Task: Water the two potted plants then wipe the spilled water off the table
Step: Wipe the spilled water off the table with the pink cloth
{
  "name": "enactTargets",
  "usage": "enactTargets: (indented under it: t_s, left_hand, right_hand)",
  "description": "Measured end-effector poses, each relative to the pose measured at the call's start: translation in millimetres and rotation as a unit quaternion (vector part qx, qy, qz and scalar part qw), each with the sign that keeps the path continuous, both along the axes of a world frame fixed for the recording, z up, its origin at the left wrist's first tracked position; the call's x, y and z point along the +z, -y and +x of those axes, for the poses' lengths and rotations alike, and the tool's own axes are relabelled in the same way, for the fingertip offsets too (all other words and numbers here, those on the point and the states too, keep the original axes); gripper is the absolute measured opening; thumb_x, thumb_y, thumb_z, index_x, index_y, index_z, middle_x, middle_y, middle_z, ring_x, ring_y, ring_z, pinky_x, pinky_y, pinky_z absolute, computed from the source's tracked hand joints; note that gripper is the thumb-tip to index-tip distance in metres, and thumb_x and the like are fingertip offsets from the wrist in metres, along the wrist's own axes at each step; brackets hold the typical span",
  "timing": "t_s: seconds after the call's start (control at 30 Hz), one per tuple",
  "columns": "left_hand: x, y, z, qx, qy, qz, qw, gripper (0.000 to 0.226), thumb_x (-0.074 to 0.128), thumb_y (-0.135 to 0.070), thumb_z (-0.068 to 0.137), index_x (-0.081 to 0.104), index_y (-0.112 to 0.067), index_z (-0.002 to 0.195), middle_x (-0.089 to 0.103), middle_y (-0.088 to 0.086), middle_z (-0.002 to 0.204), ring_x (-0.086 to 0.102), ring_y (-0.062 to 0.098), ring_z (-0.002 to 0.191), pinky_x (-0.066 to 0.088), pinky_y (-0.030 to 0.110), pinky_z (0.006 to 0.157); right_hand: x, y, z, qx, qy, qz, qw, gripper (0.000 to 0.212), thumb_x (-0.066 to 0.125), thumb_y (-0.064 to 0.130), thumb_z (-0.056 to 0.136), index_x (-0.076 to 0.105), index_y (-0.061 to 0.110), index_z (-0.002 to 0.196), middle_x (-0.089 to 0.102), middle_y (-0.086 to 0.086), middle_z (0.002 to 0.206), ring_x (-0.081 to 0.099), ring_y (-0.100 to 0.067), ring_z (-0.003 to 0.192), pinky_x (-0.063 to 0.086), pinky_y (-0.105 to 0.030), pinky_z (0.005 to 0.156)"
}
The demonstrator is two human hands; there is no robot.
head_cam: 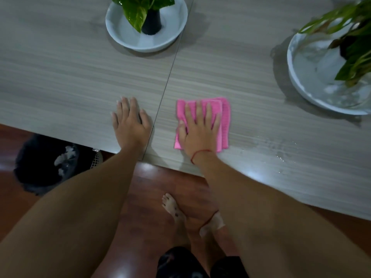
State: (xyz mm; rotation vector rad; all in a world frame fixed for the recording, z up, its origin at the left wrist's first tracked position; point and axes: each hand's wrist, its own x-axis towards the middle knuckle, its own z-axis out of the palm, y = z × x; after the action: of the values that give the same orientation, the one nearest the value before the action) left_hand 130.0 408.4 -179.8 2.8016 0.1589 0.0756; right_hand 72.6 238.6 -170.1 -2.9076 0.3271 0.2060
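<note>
Pink cloth [224, 117], folded square, flat under right hand [198, 133]

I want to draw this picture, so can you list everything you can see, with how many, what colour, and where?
Table: one, grey wood-grain, across the top.
Bowls: two, white, far middle and right edge.
Plants: two, green, one in each bowl.
Cloth: one, pink, folded, near table edge.
Spilled water: one patch, right of the cloth.
Floor: brown wood, below.
Left hand: flat on table.
Right hand: flat on cloth.
Foot: one, bare, on floor.
</note>
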Motion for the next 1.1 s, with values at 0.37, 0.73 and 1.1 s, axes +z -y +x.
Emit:
enactTargets:
  t_s: [0.37, 0.73, 1.1]
  left_hand:
    - [-2.2, 41.6, -34.9, -0.01, -0.016, -0.012, 1.0, 0.049, 0.029, -0.032, 0.106, 0.032, -0.021, 0.153, 0.024, 0.006, 0.163, 0.013, 0.022, 0.153, 0.007, 0.046, 0.123]
    - [4.1, 32.1, -25.1, 0.003, 0.024, -0.03, 0.999, 0.042, 0.039, -0.023, 0.101, 0.052, -0.015, 0.139, 0.044, 0.006, 0.153, 0.036, 0.022, 0.144, 0.024, 0.04, 0.115]
    - [17.4, -3.8, 76.0, 0.049, 0.011, 0.001, 0.999, 0.048, 0.042, -0.024, 0.099, 0.044, -0.017, 0.146, 0.029, 0.007, 0.16, 0.02, 0.023, 0.151, 0.011, 0.051, 0.12]
  right_hand:
    - [-0.7, 111.6, -42.3, -0.026, 0.041, -0.016, 0.999, 0.053, 0.03, 0.038, 0.099, 0.02, 0.028, 0.15, 0.016, 0.002, 0.158, 0.006, -0.021, 0.147, -0.003, -0.041, 0.118]
    - [0.5, 18.7, -22.7, 0.027, 0.042, 0.036, 0.998, 0.054, 0.032, 0.046, 0.099, 0.021, 0.029, 0.15, 0.013, -0.002, 0.159, 0.001, -0.036, 0.145, -0.012, -0.054, 0.114]
    - [-2.6, 25.4, 48.1, -0.039, 0.008, 0.003, 0.999, 0.051, 0.019, 0.045, 0.101, 0.008, 0.034, 0.15, 0.004, 0.007, 0.16, -0.003, -0.028, 0.147, -0.005, -0.053, 0.116]
